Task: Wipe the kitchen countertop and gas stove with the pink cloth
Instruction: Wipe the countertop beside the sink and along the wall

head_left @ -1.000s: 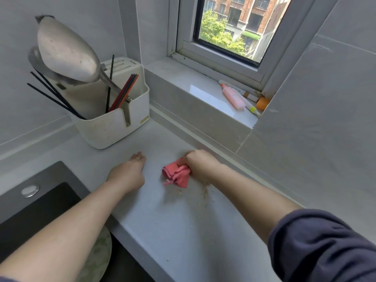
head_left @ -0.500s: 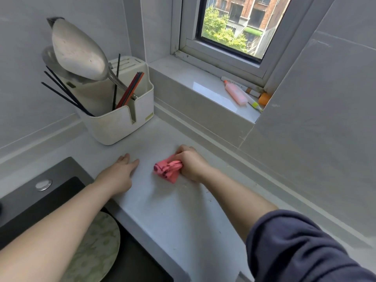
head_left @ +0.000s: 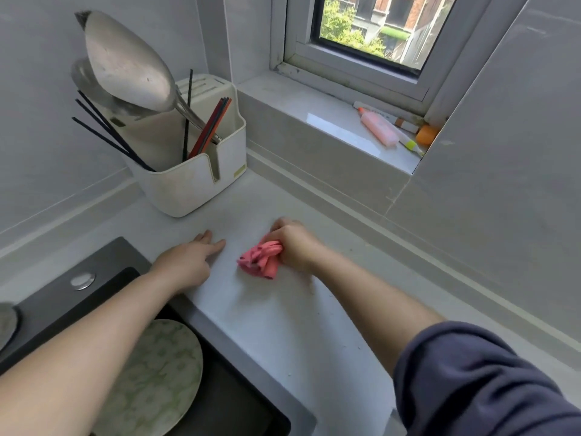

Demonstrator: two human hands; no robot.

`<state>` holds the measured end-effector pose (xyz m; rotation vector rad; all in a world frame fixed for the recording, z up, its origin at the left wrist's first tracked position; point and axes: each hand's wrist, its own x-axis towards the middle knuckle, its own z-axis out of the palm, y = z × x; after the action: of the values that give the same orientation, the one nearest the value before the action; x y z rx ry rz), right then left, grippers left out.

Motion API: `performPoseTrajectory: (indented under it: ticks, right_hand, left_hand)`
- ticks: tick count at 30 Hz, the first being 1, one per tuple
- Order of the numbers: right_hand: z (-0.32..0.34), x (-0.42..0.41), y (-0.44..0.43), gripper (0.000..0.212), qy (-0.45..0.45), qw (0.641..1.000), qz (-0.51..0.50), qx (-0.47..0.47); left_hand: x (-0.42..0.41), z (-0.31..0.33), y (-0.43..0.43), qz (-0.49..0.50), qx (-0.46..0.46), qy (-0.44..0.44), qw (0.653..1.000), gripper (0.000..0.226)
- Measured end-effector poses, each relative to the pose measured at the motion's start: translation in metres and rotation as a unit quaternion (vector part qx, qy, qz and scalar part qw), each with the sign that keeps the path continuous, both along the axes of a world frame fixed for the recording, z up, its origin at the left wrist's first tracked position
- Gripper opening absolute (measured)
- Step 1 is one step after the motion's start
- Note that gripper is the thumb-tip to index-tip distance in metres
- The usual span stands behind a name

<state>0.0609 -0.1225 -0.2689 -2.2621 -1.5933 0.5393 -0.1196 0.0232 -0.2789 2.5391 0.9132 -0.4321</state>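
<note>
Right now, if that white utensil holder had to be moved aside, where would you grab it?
Probably its bare right wall, coming from the right: the utensil holder stands upright, and its spatula and chopsticks lean out left.

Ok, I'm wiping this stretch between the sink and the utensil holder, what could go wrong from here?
1. The pink cloth is bunched in the right hand, so little fabric meets the countertop; it may scatter specks rather than lift them.
2. A leftward sweep could push specks onto the plate in the sink.
3. A long forward stroke could nudge the utensil holder, top-heavy with its big spatula.
</note>
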Motion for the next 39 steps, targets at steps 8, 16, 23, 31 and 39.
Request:
performPoseTrajectory:
  ticks: [8, 16, 23, 31, 39]
  right_hand:
    - [0.023, 0.007, -0.033, 0.023, -0.032, 0.965, 0.136, -0.224]
    - [0.001, -0.043, 0.017, 0.029, 0.022, 0.997, -0.048, 0.053]
    - [-0.014, -0.059, 0.034, 0.028, -0.018, 0.998, 0.04, 0.049]
    - [0.003, -0.028, -0.015, 0.028, 0.026, 0.996, 0.083, -0.001]
    - [-0.005, -0.079, 0.007, 0.031, -0.018, 0.984, 0.173, 0.041]
  left_hand:
    - [-0.01, -0.001, 0.01, -0.019, -0.01, 0.01, 1.0, 0.074]
    - [-0.01, -0.002, 0.025, 0.05, -0.061, -0.052, 0.996, 0.078]
    - [-0.005, 0.006, 0.043, 0.033, -0.045, -0.054, 0.997, 0.079]
    - [-0.012, 0.004, 0.035, 0.005, 0.007, -0.039, 0.999, 0.07]
    - [-0.028, -0.002, 0.034, -0.014, 0.045, -0.031, 0.998, 0.054]
